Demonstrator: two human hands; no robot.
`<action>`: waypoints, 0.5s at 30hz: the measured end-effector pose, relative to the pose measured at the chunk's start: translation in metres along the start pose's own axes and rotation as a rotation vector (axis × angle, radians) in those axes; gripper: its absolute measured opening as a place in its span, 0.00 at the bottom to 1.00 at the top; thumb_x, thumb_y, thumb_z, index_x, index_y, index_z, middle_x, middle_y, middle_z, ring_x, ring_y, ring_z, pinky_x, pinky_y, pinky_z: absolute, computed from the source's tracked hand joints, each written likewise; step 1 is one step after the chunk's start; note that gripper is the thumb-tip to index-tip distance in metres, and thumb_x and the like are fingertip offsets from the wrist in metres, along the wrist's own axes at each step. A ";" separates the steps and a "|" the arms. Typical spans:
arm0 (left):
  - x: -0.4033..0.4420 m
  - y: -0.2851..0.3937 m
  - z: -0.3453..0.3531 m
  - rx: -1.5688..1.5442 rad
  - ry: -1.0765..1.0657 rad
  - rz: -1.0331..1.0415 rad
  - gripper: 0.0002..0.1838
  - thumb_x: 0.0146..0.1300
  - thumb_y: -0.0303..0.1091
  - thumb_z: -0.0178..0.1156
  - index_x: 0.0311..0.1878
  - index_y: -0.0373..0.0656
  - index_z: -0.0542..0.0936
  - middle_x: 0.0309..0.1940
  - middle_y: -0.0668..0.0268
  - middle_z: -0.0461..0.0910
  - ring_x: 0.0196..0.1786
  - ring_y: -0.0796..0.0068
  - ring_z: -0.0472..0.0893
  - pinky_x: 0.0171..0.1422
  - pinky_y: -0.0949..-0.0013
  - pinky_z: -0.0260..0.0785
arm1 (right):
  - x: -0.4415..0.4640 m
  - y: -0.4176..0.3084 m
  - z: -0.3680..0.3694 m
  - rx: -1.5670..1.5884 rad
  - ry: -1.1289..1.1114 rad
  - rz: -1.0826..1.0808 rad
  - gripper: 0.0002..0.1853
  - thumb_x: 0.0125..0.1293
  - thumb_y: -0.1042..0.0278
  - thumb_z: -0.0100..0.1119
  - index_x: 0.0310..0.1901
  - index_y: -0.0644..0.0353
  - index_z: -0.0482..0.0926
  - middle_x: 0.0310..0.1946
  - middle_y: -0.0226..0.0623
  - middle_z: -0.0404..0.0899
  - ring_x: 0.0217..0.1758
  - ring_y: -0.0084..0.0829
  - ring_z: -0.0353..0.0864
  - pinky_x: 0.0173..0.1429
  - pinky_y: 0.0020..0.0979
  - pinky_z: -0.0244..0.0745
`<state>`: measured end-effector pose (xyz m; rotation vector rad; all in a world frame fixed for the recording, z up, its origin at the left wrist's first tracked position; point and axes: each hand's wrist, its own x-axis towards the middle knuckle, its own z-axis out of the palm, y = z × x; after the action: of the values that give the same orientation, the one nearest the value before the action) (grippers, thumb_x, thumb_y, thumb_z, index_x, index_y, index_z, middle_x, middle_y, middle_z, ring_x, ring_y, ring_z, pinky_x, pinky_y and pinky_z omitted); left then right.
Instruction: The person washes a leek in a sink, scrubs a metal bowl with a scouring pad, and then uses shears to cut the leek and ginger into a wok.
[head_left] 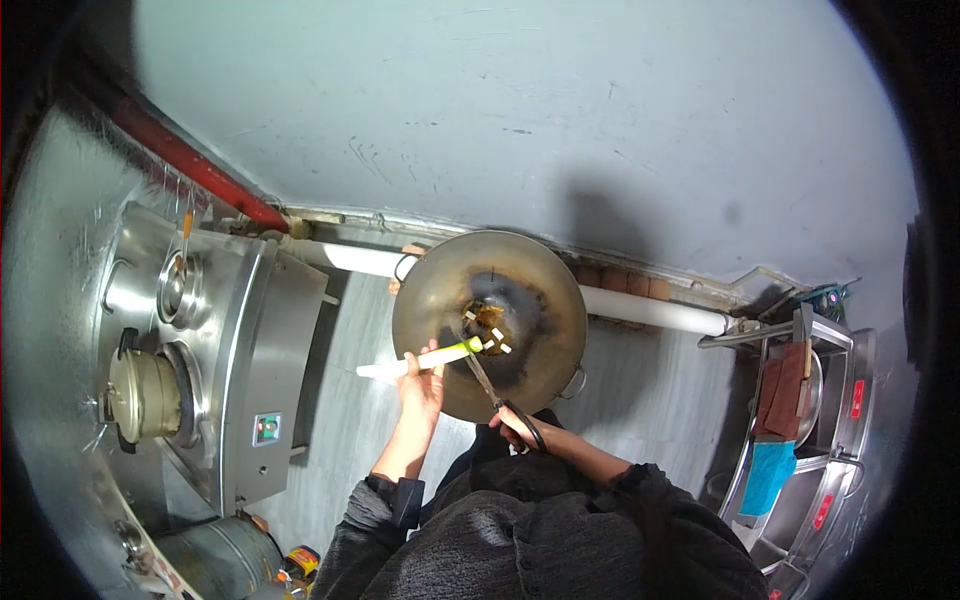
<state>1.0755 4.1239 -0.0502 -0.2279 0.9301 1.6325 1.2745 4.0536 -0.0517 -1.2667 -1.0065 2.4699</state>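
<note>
A thick leek or large green onion (455, 351), white at one end and pale green at the other, lies across my left hand (422, 388), whose fingers are wrapped round it. My right hand (518, 428) grips the black handles of a pair of scissors (482, 378). The blades reach up to the green end of the stalk. Both are above a large wok (550, 300) with a browned, dark-stained bottom. Several short white cut pieces (498, 334) lie in the middle of the wok, around a brownish patch. My right fingers are partly hidden by the handles.
At left is a steel stove (285, 370) with a lidded pot (140, 397) and a small pan (178, 292). A white pipe (655, 309) runs along the wall behind the wok. Steel racks at right carry a brown cloth (780, 395) and a blue cloth (768, 478).
</note>
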 end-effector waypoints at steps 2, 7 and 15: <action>-0.005 -0.005 0.004 0.003 0.000 -0.010 0.15 0.62 0.32 0.47 0.49 0.43 0.56 0.40 0.55 0.69 0.49 0.54 0.73 0.54 0.49 0.67 | 0.009 0.007 0.000 0.021 0.024 0.011 0.29 0.63 0.38 0.29 0.42 0.60 0.65 0.19 0.26 0.59 0.20 0.21 0.59 0.25 0.25 0.60; -0.006 -0.012 0.009 0.096 0.031 0.059 0.08 0.64 0.33 0.44 0.41 0.41 0.60 0.40 0.56 0.69 0.49 0.57 0.73 0.51 0.53 0.70 | 0.019 0.021 -0.007 0.050 -0.010 0.021 0.31 0.62 0.36 0.28 0.41 0.61 0.66 0.19 0.27 0.60 0.19 0.21 0.60 0.25 0.26 0.63; -0.005 -0.017 0.014 0.093 0.039 0.054 0.11 0.64 0.32 0.45 0.47 0.42 0.59 0.38 0.58 0.70 0.45 0.61 0.75 0.48 0.58 0.72 | 0.012 0.013 -0.002 0.179 0.023 0.043 0.36 0.59 0.31 0.27 0.40 0.62 0.67 0.19 0.26 0.60 0.21 0.22 0.60 0.25 0.26 0.61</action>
<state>1.0969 4.1296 -0.0459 -0.1722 1.0473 1.6350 1.2705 4.0503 -0.0685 -1.2692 -0.7410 2.5060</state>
